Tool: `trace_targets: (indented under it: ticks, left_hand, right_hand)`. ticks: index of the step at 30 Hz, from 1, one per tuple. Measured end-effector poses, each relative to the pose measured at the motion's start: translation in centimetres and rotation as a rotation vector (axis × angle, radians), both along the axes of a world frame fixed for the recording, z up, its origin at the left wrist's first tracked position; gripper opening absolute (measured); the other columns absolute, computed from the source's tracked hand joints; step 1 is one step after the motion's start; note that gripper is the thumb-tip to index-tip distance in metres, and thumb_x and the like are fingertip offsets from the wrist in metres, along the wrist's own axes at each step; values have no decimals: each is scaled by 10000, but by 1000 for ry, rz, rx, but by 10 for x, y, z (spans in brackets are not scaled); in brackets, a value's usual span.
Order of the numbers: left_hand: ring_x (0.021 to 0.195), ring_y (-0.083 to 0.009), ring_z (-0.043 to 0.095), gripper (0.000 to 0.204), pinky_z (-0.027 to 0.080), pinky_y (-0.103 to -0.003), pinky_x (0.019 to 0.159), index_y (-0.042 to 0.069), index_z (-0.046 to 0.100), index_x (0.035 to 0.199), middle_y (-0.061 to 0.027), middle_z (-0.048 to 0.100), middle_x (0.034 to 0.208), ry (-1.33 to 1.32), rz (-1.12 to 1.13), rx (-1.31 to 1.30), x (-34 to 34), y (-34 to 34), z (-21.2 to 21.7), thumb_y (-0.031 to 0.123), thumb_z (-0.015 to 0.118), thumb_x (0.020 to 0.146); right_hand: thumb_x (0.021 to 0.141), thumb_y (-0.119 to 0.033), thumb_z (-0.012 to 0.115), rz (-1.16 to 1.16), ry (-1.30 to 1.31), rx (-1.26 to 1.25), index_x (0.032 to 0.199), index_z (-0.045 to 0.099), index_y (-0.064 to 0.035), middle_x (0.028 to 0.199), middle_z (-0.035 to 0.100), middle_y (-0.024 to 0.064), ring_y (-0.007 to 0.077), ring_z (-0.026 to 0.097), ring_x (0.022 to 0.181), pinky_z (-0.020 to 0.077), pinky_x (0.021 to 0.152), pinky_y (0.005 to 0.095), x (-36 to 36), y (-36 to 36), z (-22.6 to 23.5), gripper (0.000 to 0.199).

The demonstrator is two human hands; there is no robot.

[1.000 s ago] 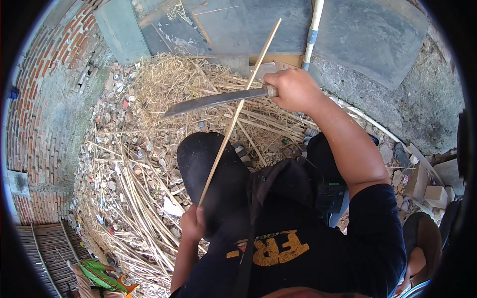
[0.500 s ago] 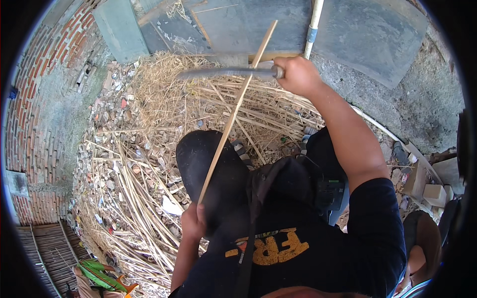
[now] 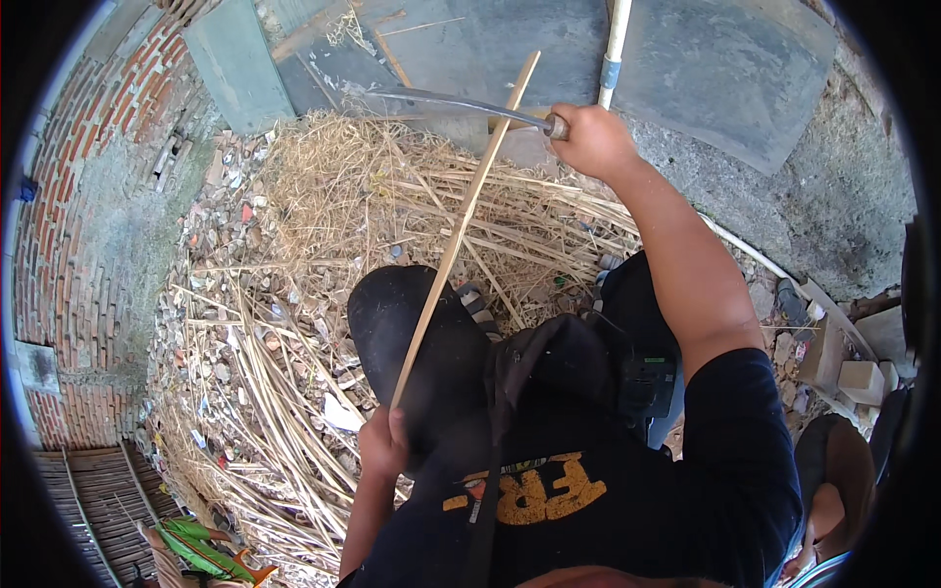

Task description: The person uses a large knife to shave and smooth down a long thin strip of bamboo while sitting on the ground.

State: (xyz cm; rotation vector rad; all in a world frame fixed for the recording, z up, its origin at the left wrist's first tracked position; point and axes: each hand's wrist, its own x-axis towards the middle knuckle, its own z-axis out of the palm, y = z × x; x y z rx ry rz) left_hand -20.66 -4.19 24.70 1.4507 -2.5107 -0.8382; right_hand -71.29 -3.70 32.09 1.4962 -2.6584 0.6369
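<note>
My left hand (image 3: 383, 441) is wrapped round the lower end of a long, pale bamboo strip (image 3: 454, 250). The strip slants up and away to the right, past my bent left knee. At the far end my right hand (image 3: 596, 142) grips the short handle of a machete (image 3: 461, 102) with a long, slightly curved blade. The blade points left and crosses the strip near its far tip; whether its edge touches the strip I cannot tell.
Split bamboo strips (image 3: 279, 421) lie at the left, and dry shavings (image 3: 328, 186) are heaped ahead over rubble. A brick wall (image 3: 83, 265) bounds the left, grey panels (image 3: 720, 78) and a white pipe (image 3: 616, 44) the far side. Another person in green (image 3: 201, 549) is at lower left.
The machete has risen a little, and its blade now tilts up toward its left end instead of lying nearly level. The bamboo strip has barely shifted. My left hand stays in place.
</note>
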Motion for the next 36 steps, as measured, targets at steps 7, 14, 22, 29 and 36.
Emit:
trace_targets:
  ticks: [7,14,22,29,36]
  left_hand:
    - [677,-500,588,437,450,-517,578,11,552,845,-260,578,675,34,-10,9,5,0,-3,377,401,1028]
    - [618,-382,615,460,450,-439,559,11,567,805,-191,585,637,101,18,92,9,-3,3,369,402,1042]
    - [515,-130,426,549,341,-323,496,27,499,722,-30,447,550,148,50,143,51,-1,5,445,360,1050]
    - [504,-174,418,540,354,-367,493,4,504,732,-90,455,525,145,56,98,75,-4,-10,433,394,1041]
    - [524,-183,444,543,371,-379,513,6,520,746,-97,467,538,135,62,145,74,-10,-8,453,408,1032]
  right_hand:
    - [728,-184,737,257,181,-166,960,677,-116,782,694,111,336,683,770,552,685,450,20,8,5,249]
    - [801,-170,660,18,76,-100,998,685,-179,846,710,101,288,707,800,582,721,422,-17,10,-4,198]
    - [724,-142,699,358,216,-148,897,650,-143,802,695,98,318,686,772,555,673,448,18,8,0,180]
    - [735,-155,684,168,114,-42,1000,702,-172,819,715,100,303,698,812,562,732,450,-7,8,0,266]
    - [736,-180,699,310,268,-30,991,707,-181,794,712,101,298,701,787,564,722,444,16,8,2,256]
